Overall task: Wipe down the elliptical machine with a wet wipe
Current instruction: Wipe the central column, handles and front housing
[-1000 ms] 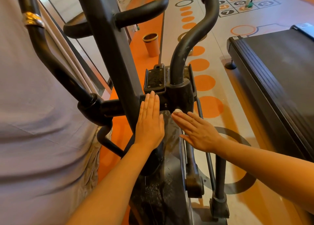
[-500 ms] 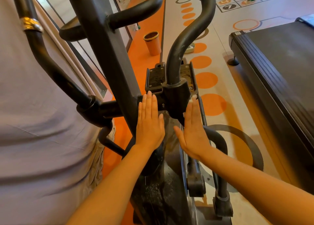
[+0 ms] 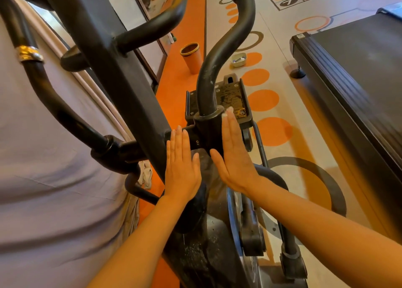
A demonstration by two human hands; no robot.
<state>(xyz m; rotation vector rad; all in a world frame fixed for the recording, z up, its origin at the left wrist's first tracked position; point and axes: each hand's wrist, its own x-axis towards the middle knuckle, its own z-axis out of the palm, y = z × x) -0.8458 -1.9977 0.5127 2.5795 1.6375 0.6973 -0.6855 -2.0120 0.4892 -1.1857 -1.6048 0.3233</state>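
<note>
Head view. Centre of frame: the elliptical machine (image 3: pixel 121 87), black, its housing running to the lower edge. Left hand (image 3: pixel 181 168), fingers straight and together, lies flat on the machine's joint left of centre. Right hand (image 3: pixel 233 155), fingers straight, presses against the right side of the handle socket; a white wet wipe (image 3: pixel 228 109) shows at its fingertips. Upper centre: an orange bin (image 3: pixel 192 57) on the floor. Right: a treadmill (image 3: pixel 356 74).

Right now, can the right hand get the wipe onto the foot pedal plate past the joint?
Probably yes: right hand lies flat on the pivot housing, wipe at its fingertips already at the pedal plate; nothing in between.
</note>
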